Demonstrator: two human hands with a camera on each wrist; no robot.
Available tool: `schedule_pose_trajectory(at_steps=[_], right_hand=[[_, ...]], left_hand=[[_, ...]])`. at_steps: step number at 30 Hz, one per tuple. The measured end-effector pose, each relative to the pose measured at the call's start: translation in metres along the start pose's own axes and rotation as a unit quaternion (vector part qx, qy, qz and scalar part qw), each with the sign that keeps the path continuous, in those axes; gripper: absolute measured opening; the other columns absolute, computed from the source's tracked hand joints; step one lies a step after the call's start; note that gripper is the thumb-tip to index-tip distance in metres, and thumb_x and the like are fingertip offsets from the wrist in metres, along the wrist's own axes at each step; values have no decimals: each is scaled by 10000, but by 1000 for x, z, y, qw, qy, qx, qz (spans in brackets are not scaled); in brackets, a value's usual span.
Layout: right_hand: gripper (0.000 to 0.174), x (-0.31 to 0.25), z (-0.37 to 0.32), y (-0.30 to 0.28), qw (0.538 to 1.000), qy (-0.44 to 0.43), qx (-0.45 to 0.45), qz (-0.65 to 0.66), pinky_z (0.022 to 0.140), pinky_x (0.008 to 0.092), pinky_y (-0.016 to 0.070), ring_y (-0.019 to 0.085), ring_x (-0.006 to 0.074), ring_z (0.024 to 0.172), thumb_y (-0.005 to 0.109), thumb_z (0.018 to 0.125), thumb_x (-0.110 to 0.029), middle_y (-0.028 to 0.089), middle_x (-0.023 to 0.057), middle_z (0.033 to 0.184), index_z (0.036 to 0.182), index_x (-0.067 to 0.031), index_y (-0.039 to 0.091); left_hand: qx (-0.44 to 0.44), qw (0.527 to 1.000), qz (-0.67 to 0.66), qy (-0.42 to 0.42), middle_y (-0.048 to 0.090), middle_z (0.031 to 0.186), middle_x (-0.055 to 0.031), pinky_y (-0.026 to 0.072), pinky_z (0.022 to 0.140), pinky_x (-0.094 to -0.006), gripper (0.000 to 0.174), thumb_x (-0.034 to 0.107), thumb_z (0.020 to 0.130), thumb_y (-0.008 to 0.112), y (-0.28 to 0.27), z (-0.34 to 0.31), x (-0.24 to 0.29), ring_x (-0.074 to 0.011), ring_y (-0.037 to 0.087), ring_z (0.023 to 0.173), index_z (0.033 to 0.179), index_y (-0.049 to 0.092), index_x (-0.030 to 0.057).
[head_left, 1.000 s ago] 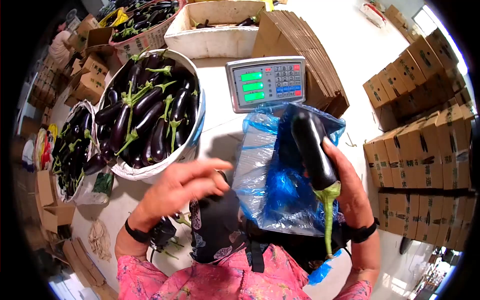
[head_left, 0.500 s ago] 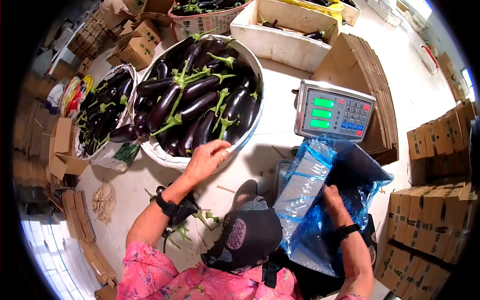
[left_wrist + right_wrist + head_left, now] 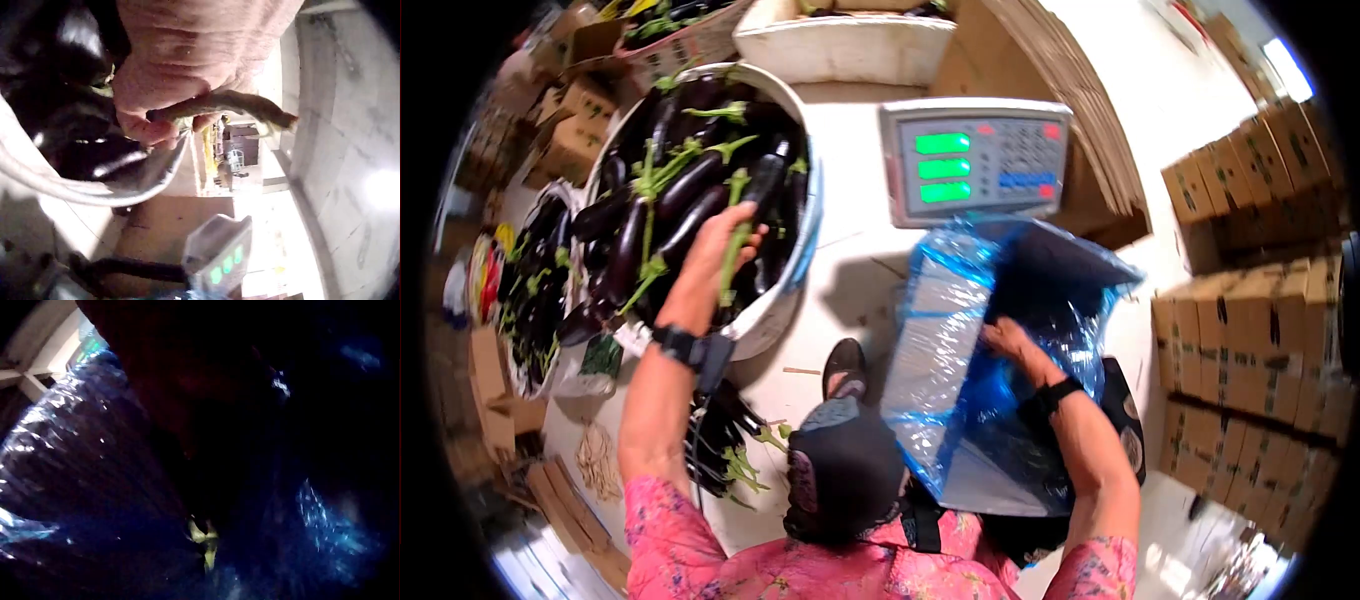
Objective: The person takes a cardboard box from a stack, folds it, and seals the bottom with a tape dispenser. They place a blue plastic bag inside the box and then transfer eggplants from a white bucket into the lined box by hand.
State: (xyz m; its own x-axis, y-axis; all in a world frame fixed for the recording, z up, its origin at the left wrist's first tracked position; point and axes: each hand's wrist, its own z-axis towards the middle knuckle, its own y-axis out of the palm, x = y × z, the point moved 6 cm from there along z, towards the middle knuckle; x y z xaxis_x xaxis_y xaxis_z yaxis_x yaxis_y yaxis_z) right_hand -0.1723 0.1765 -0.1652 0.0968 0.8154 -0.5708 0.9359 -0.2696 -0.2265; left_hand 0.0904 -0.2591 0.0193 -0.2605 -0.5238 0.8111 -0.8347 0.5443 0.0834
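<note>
In the head view my left hand [image 3: 705,255] reaches into a white-rimmed tub [image 3: 808,215] heaped with dark purple eggplants. Its fingers curl around the stem end of one eggplant [image 3: 771,176], whose green stem [image 3: 250,107] pokes out past the hand in the left wrist view. My right hand [image 3: 1012,340] is down inside a box lined with blue plastic film [image 3: 937,345], on the right of my lap. The fingers are mostly hidden there. The right wrist view is very dark, with a pale green stem [image 3: 203,540] near the bottom.
A scale display [image 3: 985,165] with green screens stands behind the lined box. Flattened cardboard [image 3: 1090,110] leans beside it. A foam box [image 3: 845,50] sits at the back, and stacked cartons [image 3: 1250,340] line the right. Loose eggplants [image 3: 725,440] lie by my left leg.
The eggplant earlier in my right hand is out of sight, and that hand has gone down into the lined box. My left hand has moved over the tub and taken hold of an eggplant.
</note>
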Motion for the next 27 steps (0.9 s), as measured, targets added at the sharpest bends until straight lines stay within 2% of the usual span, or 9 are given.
schedule_pose_trajectory(at_steps=[2,6,10,12,14,17,18,22,27], right_hand=[[480,-74,-63,-3,997,-53,-54,-26,699,318,576,676,198,803,635,940,-441,683,113,937,1085,17,643],[380,-183,-171,-11,981,-133,-135,27,704,280,535,636,138,784,657,936,-412,662,31,866,1011,-39,675],[739,-243,-242,-25,924,-290,-87,233,947,310,492,580,195,1184,667,926,-433,574,156,1324,1457,-8,377],[695,-250,-253,-21,844,-345,-120,394,938,299,504,603,194,1161,653,940,-418,591,140,1292,1438,-13,386],[475,-247,-261,-29,853,-316,1,415,844,265,542,674,139,987,619,967,-381,667,85,1131,1282,-38,524],[410,-208,-257,-39,908,-225,-17,354,688,293,562,683,137,694,570,974,-418,695,33,807,1188,-71,611],[444,-196,-254,-37,920,-194,-12,340,719,315,562,683,144,761,588,964,-416,686,45,896,1221,-54,579],[525,-128,-202,-36,969,-50,83,229,824,368,543,646,184,909,662,937,-382,603,67,1027,1282,-29,484],[382,-71,-111,-49,987,1,147,60,655,357,504,595,169,796,689,888,-283,607,91,919,1116,1,575]], left_hand=[[-43,996,-74,26,654,848,-99,400,443,-162,325,342,999,551,33,-56,26,-65,557,601,1066,589,26],[-212,974,-61,51,643,915,-118,390,431,-172,351,330,1046,432,89,-140,54,-70,505,541,1215,486,27],[-391,919,21,49,629,935,-95,419,491,-181,645,414,1014,495,178,-200,61,-63,527,592,1499,279,48],[-404,893,167,106,621,927,-93,489,603,-256,779,422,990,538,223,-220,54,-128,581,668,1552,170,28],[-465,820,225,246,625,956,-80,509,740,-284,735,221,993,549,247,-232,50,-135,591,782,1570,125,57],[-514,761,322,230,665,997,-78,510,797,-272,532,190,985,565,242,-221,54,-128,610,833,1468,409,29],[-519,750,338,232,671,991,-73,512,807,-275,476,184,985,560,233,-215,54,-125,614,829,1425,480,21],[-393,863,298,114,677,982,-46,494,726,-231,412,178,981,534,180,-189,39,-97,621,821,1362,551,24],[-278,924,254,70,682,994,-55,506,737,-243,398,178,975,547,84,-158,-27,-102,621,839,1335,558,9]])
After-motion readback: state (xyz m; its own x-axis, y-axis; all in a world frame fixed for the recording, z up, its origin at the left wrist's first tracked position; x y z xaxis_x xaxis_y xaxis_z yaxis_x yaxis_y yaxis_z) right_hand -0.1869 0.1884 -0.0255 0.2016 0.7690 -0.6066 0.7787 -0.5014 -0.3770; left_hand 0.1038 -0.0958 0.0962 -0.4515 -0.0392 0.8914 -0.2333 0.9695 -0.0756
